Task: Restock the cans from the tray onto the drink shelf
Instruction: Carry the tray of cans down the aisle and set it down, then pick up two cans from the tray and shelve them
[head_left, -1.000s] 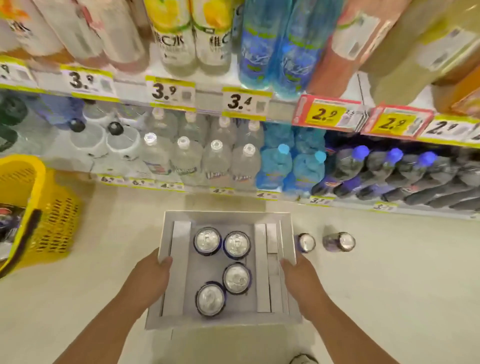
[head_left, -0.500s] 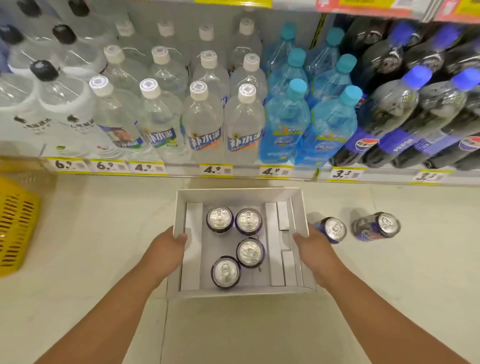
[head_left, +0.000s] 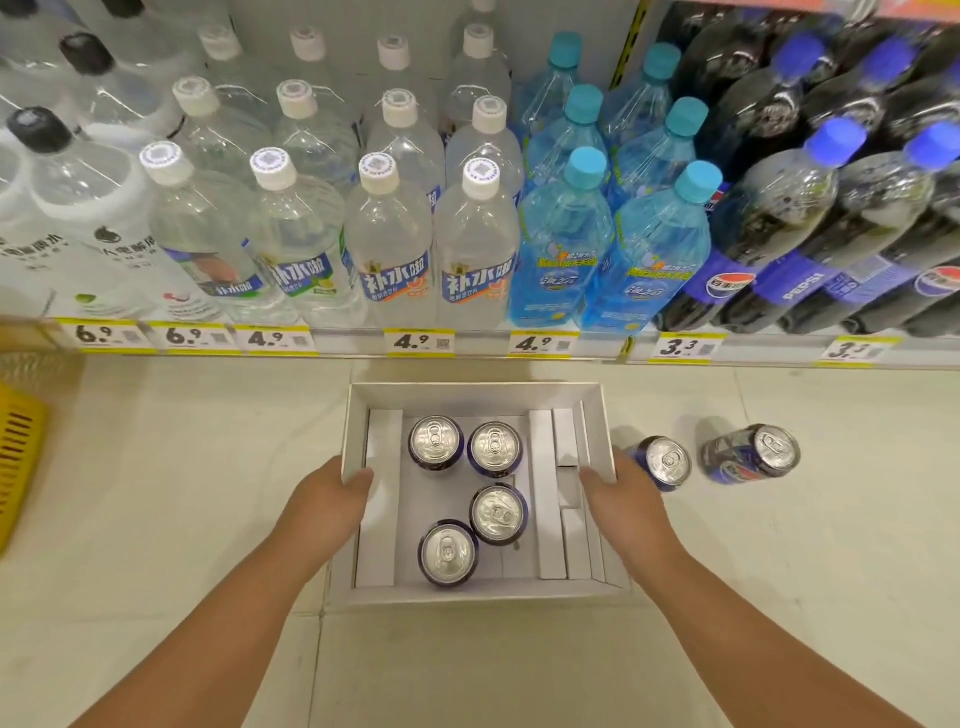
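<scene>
A white cardboard tray sits low over the pale floor in front of the bottom drink shelf. Several blue cans stand upright inside it, silver tops up, among them one at the back left and one at the front. My left hand grips the tray's left wall, thumb over the rim. My right hand grips the right wall the same way. Two more blue cans lie on the floor right of the tray: one beside my right hand, another further right.
The shelf holds clear water bottles, light blue bottles and dark cola bottles, with yellow price tags along its edge. A yellow shopping basket stands on the floor at the far left.
The view has dropped and closed in on the bottom shelf; upper shelves left the frame. The tray has come down toward the floor, both hands still on its sides.
</scene>
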